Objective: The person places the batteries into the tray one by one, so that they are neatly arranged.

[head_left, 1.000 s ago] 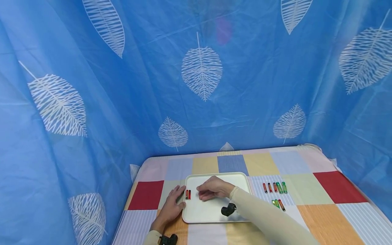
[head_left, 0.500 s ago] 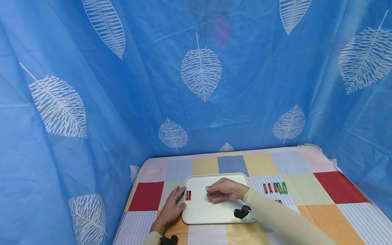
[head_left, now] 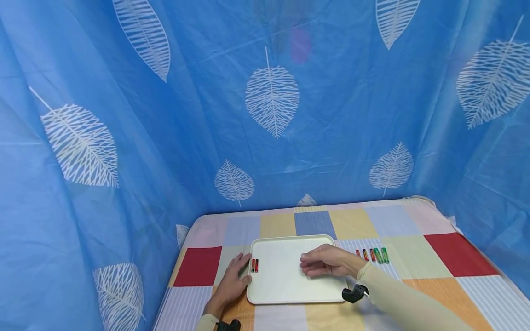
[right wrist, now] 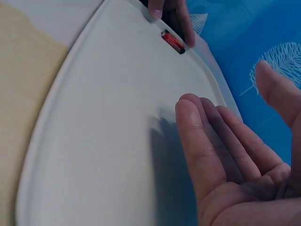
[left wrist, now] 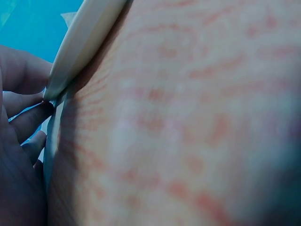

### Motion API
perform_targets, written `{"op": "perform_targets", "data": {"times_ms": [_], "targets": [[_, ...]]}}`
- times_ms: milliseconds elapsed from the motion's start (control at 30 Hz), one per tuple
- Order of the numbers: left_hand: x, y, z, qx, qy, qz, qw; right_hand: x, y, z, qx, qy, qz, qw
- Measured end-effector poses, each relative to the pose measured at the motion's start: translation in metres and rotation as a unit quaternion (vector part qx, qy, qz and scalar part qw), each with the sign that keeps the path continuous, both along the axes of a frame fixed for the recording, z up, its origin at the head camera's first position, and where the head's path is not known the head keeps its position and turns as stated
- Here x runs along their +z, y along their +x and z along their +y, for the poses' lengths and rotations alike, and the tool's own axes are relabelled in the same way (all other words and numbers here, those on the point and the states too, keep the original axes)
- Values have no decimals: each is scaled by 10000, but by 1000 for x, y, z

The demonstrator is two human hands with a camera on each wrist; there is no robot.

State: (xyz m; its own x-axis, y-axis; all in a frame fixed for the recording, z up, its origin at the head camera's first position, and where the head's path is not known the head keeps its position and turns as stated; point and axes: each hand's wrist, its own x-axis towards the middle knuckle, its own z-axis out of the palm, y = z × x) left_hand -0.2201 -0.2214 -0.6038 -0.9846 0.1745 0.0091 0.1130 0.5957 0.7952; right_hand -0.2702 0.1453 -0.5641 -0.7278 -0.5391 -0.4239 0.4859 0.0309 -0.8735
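A white tray (head_left: 285, 290) lies in the middle of the head view, two small red-and-black batteries (head_left: 255, 265) side by side at its left end. My left hand (head_left: 232, 281) rests at the tray's left rim; in the left wrist view its fingers (left wrist: 28, 120) touch the tray's edge. Over the right half of the tray hovers my right hand (head_left: 329, 261), holding nothing. The right wrist view shows its fingers (right wrist: 202, 146) extended and the thumb apart, with a shadow on the tray beneath. One red-and-black battery (right wrist: 173, 41) shows there near the left hand.
Right of the tray, a row of red-and-black batteries (head_left: 365, 255) and larger green batteries (head_left: 385, 255) lies on the patchwork tablecloth (head_left: 443, 253). My right forearm (head_left: 406, 294) covers the cloth in front of them. A blue curtain (head_left: 265, 174) hangs behind the table.
My right hand has moved rightward across the tray, away from the two batteries. Its forearm now hides the nearer group of batteries. The left hand has stayed in place.
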Motion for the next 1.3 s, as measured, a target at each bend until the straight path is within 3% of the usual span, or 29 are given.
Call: {"op": "perform_targets", "data": {"times_ms": [600, 1300], "targets": [[5, 6, 2, 9, 3, -84, 10000, 7, 28, 68, -61, -418, -360, 9985], [1, 1, -1, 45, -51, -120, 9999, 20, 59, 165, 82, -1218, -641, 9904]]}}
